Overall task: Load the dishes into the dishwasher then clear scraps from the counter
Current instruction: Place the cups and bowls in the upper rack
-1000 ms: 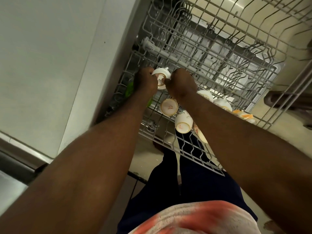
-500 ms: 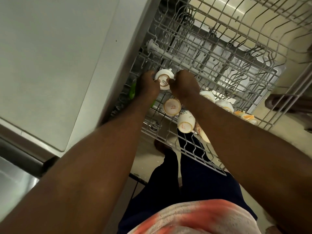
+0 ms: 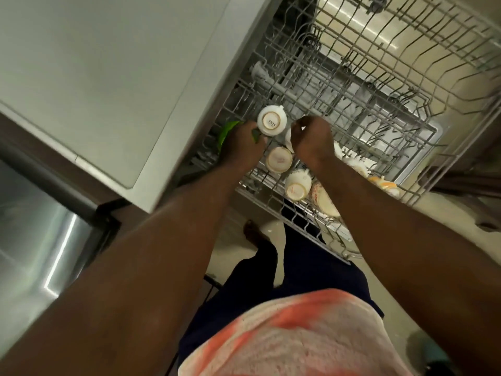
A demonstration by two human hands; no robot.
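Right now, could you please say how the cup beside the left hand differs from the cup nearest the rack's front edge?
The far cup faces base-up beside the left hand; the front cup tilts sideways, clear of hands. Both are white with ringed bases.

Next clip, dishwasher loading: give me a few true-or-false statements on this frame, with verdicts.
1. The white cup beside the left hand sits base up. True.
2. The rack is pushed all the way in. False: it is drawn out toward the person.
3. The left hand and the right hand are both at the rack. True.
4. The green thing lies right of the right hand. False: it is beside the left hand, at the rack's left edge.
5. The right hand holds nothing. False: its fingers curl round a white dish.
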